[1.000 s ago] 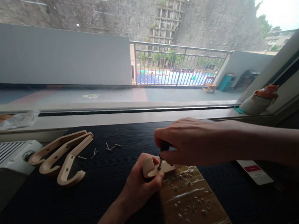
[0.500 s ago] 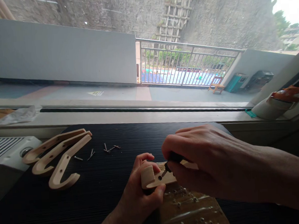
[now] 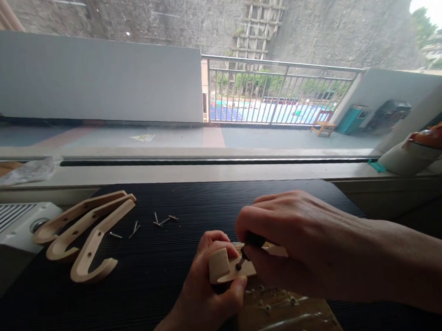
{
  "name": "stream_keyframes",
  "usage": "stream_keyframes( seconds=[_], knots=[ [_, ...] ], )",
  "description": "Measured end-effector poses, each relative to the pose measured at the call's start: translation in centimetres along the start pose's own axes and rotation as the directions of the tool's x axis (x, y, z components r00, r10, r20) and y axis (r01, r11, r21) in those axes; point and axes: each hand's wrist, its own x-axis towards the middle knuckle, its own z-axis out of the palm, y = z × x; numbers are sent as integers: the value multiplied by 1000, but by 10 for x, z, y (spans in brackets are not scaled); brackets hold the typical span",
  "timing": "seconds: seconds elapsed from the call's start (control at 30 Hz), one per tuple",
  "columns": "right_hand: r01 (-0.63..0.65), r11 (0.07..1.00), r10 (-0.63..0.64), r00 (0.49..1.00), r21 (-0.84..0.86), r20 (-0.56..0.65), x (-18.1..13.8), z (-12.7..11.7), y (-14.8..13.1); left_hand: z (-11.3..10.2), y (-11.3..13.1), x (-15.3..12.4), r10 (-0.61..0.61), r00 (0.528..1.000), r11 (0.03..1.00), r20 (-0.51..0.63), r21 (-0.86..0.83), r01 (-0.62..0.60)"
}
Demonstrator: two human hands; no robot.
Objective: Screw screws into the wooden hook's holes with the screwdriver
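My left hand (image 3: pixel 216 273) grips the curved end of a pale wooden hook (image 3: pixel 218 265), fingers behind it and thumb along its near edge. The hook lies over a brown board (image 3: pixel 286 314) with several small screws on it. My right hand (image 3: pixel 281 236) is wrapped round the dark handle of a screwdriver (image 3: pixel 243 257). Its tip meets the hole in the hook, close to the curve. The far part of the hook is hidden under my right hand.
Three more wooden hooks (image 3: pixel 93 248) lie at the table's left. Several loose screws (image 3: pixel 164 220) are scattered beside them on the black table (image 3: pixel 149 275). Behind runs a windowsill (image 3: pixel 161 175) with a grey pot (image 3: pixel 407 156) at the right. A white slatted unit (image 3: pixel 15 223) stands left.
The screwdriver tip has come down and left onto the hole in the hook. My right hand has shifted slightly left. My left hand keeps its grip.
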Motion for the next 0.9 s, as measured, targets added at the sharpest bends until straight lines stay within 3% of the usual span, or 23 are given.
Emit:
stream_keyframes(
  seconds=[0.23,0.4,0.47,0.6,0.7,0.77,0.9],
  knots=[
    [164,985,-160,984,-59,74,1,-7,1,0,-1,-2,-20,1000,1000,-24,4,20],
    [208,971,-196,975,-115,105,6,-10,5,1,-4,-2,-32,999,999,-14,3,32],
    [158,977,-146,985,-145,91,8,-5,3,0,-4,-2,-46,999,999,-13,1,46],
    [-115,937,105,993,-329,-48,13,6,-4,-1,-1,-2,-13,999,1000,-29,23,14],
    [-131,911,103,990,-392,-92,14,5,-9,-1,0,-1,44,998,998,-43,54,-41],
    [-48,927,34,998,-373,-43,13,-3,-13,-1,-1,-2,59,998,997,-27,44,-58],
    [113,960,-67,981,-256,182,12,-21,-18,1,-6,-4,24,999,999,-24,24,-23]
  ],
)
